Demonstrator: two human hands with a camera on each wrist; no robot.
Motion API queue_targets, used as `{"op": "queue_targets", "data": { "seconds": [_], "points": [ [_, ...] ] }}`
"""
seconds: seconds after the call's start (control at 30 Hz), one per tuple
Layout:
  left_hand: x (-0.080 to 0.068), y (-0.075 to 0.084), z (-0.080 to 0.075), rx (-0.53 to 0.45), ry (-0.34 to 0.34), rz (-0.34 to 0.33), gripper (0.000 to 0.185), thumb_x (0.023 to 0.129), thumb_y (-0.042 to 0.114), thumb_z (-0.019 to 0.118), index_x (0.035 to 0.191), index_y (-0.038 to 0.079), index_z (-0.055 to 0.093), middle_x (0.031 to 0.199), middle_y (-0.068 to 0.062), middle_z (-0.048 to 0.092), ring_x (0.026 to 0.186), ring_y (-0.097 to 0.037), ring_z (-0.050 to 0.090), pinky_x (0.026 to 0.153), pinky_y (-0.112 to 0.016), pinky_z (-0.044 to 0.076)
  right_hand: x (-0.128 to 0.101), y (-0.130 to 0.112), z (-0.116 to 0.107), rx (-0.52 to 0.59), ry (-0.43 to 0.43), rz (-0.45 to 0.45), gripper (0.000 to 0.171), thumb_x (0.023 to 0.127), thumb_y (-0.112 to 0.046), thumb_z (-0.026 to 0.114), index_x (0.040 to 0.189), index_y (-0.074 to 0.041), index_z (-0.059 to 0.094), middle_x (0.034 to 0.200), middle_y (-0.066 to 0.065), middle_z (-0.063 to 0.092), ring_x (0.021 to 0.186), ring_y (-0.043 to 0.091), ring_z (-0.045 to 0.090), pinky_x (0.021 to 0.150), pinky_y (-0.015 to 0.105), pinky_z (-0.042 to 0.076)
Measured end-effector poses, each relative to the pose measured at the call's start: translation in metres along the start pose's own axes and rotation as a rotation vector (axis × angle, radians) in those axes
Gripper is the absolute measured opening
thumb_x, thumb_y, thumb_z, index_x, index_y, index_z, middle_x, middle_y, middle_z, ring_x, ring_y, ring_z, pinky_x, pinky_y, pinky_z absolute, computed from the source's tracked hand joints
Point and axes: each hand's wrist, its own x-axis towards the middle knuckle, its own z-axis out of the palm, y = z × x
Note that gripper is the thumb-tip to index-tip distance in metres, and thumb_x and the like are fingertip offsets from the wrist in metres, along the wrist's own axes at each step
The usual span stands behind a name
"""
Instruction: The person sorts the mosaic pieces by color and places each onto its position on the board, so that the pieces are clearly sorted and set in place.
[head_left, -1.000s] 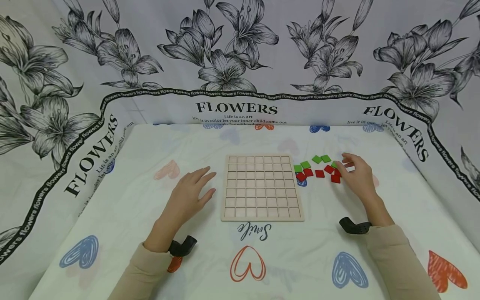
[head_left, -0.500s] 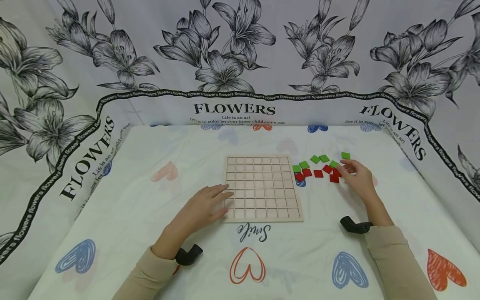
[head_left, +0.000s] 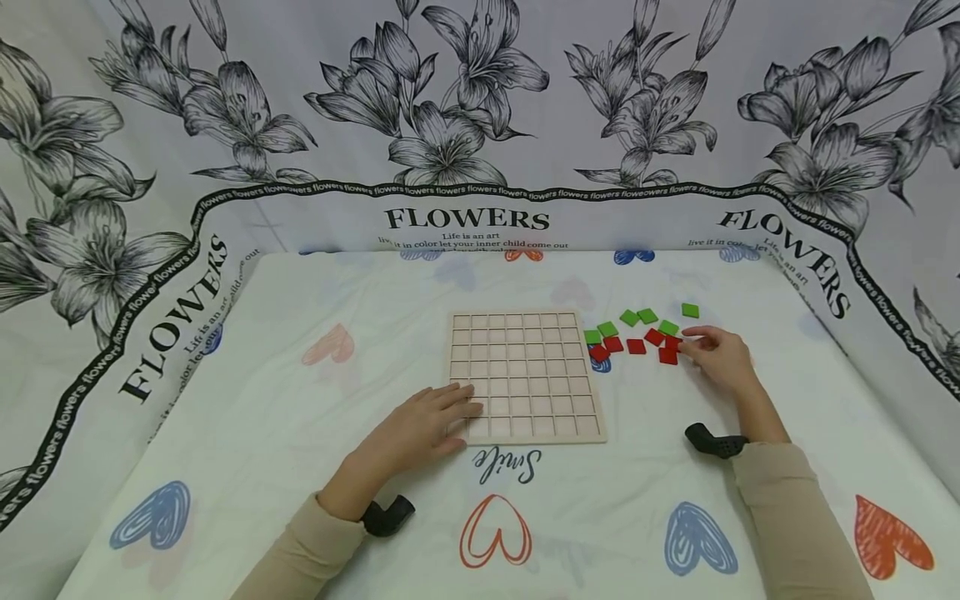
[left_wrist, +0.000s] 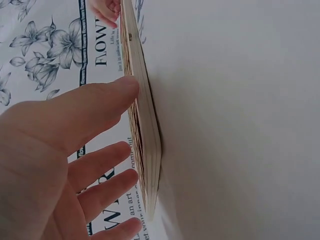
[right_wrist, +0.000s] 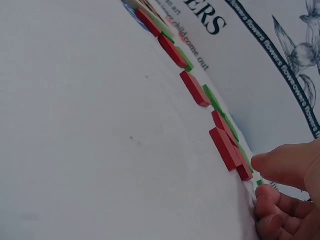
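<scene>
A pale wooden grid board (head_left: pixel 525 377) lies on the cloth, its square cells bare. My left hand (head_left: pixel 423 427) reaches over the board's lower left edge with fingers spread; in the left wrist view its thumb (left_wrist: pixel 125 92) is at the rim. Beside the board's right side are several red tiles (head_left: pixel 636 347) and several green tiles (head_left: pixel 647 316). My right hand (head_left: pixel 722 358) is at the right end of the red ones, thumb and fingertips right by a red tile (head_left: pixel 672 342). A gap shows between thumb and curled fingers in the right wrist view.
A white cloth (head_left: pixel 585 517) with printed hearts covers the table. Behind it hangs a flower-printed curtain (head_left: pixel 480 100). One green tile (head_left: pixel 690 310) lies apart, beyond the right hand. Each wrist carries a black camera mount, such as the right mount (head_left: pixel 712 442).
My left hand has moved right and toward me, from beside the board onto its lower left edge. The right hand has left a green tile lying apart and shifted slightly to the red tiles.
</scene>
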Motion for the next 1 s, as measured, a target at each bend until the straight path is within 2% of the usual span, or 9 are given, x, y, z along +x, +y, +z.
{"op": "queue_targets", "data": {
  "seconds": [0.17, 0.3, 0.67, 1.0],
  "points": [
    [-0.001, 0.001, 0.0, -0.017, -0.026, -0.014, 0.047, 0.09, 0.033, 0.065, 0.135, 0.018, 0.056, 0.145, -0.009, 0.053, 0.136, -0.029, 0.049, 0.109, -0.047, 0.045, 0.005, 0.003, -0.004, 0.014, -0.095, 0.064, 0.048, 0.097, -0.029, 0.055, 0.135, -0.001, 0.05, 0.085, 0.002, 0.054, 0.066, 0.009, 0.05, 0.058, 0.017, 0.046],
    [0.0, 0.003, 0.0, -0.01, -0.047, -0.016, 0.047, 0.093, 0.033, 0.062, 0.137, 0.019, 0.054, 0.147, -0.009, 0.051, 0.137, -0.029, 0.048, 0.11, -0.046, 0.045, 0.007, 0.004, -0.004, 0.003, -0.132, 0.089, 0.049, 0.096, -0.03, 0.057, 0.135, 0.0, 0.05, 0.084, 0.001, 0.052, 0.069, 0.011, 0.049, 0.06, 0.018, 0.044],
    [0.002, 0.009, 0.002, -0.027, -0.08, -0.051, 0.045, 0.093, 0.031, 0.062, 0.135, 0.019, 0.056, 0.147, -0.011, 0.05, 0.137, -0.03, 0.047, 0.111, -0.044, 0.044, 0.005, 0.007, -0.007, -0.023, -0.13, 0.069, 0.049, 0.096, -0.032, 0.057, 0.131, 0.002, 0.053, 0.083, 0.001, 0.052, 0.066, 0.009, 0.049, 0.058, 0.019, 0.044],
    [0.005, 0.007, 0.004, -0.035, -0.082, -0.046, 0.042, 0.091, 0.029, 0.064, 0.132, 0.018, 0.059, 0.146, -0.012, 0.051, 0.135, -0.032, 0.049, 0.109, -0.044, 0.046, -0.004, 0.007, -0.009, -0.015, -0.116, 0.017, 0.048, 0.095, -0.032, 0.059, 0.126, 0.004, 0.055, 0.076, -0.003, 0.055, 0.061, 0.009, 0.049, 0.055, 0.02, 0.045]
  ]
}}
